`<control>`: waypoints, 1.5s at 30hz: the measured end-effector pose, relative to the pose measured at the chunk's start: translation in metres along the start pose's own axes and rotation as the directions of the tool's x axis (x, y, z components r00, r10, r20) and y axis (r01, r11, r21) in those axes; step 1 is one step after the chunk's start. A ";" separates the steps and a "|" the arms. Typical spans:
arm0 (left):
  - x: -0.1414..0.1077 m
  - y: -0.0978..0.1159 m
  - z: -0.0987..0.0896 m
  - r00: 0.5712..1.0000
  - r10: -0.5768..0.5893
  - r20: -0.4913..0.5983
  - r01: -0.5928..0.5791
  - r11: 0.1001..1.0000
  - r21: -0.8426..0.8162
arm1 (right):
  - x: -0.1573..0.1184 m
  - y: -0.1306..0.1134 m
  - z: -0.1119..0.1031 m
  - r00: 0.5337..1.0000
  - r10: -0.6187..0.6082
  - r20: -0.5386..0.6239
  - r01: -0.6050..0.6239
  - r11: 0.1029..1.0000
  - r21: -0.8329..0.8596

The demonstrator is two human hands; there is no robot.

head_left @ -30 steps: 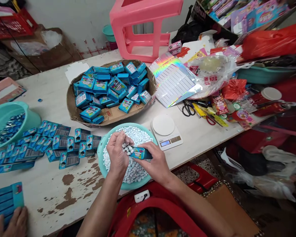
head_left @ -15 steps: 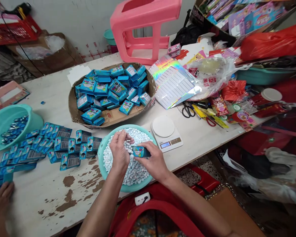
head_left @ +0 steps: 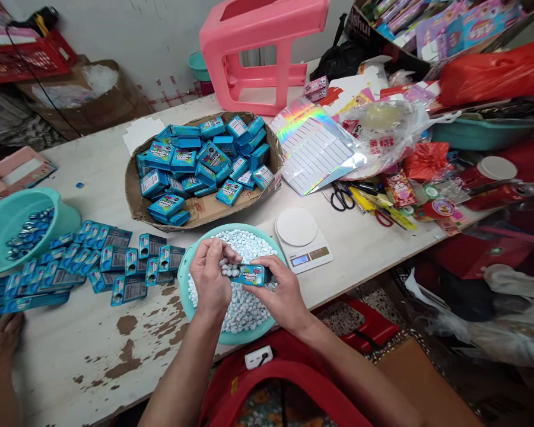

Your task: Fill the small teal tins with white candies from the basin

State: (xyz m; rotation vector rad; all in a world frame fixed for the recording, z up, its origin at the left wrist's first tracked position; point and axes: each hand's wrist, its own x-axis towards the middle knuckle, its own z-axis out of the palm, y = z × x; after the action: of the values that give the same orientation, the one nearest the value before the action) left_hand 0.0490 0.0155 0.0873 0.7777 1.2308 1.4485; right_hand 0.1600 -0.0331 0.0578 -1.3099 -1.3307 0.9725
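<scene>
My right hand (head_left: 285, 290) grips a small blue candy box (head_left: 253, 275) on its side, its printed face towards me and its left end beside my other hand. My left hand (head_left: 211, 276) is cupped with curled fingers around several small white candies (head_left: 229, 268), right at that end of the box. Both hands are above a turquoise basin (head_left: 183, 290) filled with loose white candies (head_left: 244, 314). Whether the box's end is uncovered is hidden by the candies and fingers.
A cut cardboard box (head_left: 136, 204) full of blue boxes stands behind the basin. To its right lies a kitchen scale (head_left: 314, 255). Several blue boxes (head_left: 129, 289) stand at left, near a turquoise tub (head_left: 66, 216) of shiny caps and another person's hand (head_left: 2, 344). Scissors (head_left: 342, 198) lie farther right.
My left hand has come up against the box's end, with white candies now showing between its fingers and the box. The other person's hand has shifted slightly, away from an upright box.
</scene>
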 end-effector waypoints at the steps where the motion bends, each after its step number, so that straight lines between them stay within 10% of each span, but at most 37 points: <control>1: 0.000 -0.001 0.000 1.000 0.023 -0.007 -0.023 1.000 0.013 | 0.000 0.001 0.001 1.000 -0.004 0.001 0.004 1.000 0.004; 20: 0.008 0.000 0.001 0.999 0.048 -0.020 -0.048 0.999 -0.020 | 0.002 0.016 -0.007 0.995 0.092 0.027 -0.096 0.981 0.171; 23: 0.015 -0.008 -0.017 1.000 0.022 0.009 -0.024 0.977 0.212 | 0.002 0.020 -0.020 0.990 0.131 0.055 -0.141 0.945 0.296; 27: 0.043 -0.019 -0.038 0.984 0.041 0.176 -0.161 0.640 0.751 | 0.008 0.034 -0.047 0.990 0.143 -0.016 -0.132 0.944 0.304; 31: 0.120 -0.027 -0.025 0.947 0.162 0.276 -0.319 0.403 0.858 | 0.026 0.062 -0.080 0.962 0.229 -0.151 -0.173 0.934 0.311; 35: 0.214 -0.058 0.007 0.945 -0.186 0.268 -0.258 0.077 0.963 | 0.050 0.102 -0.101 0.919 0.220 -0.327 -0.151 0.963 0.225; 41: 0.260 -0.108 0.028 0.931 -0.340 0.133 -0.157 -0.044 0.987 | 0.069 0.160 -0.108 0.911 0.182 -0.370 -0.145 0.981 0.128; 45: 0.255 -0.098 0.029 0.948 -0.299 0.105 -0.138 -0.092 0.986 | 0.063 0.169 -0.118 0.921 0.121 -0.370 -0.135 0.991 -0.011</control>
State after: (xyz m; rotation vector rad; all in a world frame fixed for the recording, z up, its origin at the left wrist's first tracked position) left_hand 0.0391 0.2617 -0.0346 1.8096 2.0096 -0.1686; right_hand 0.3130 0.0341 -0.0780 -1.5368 -0.9865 0.7430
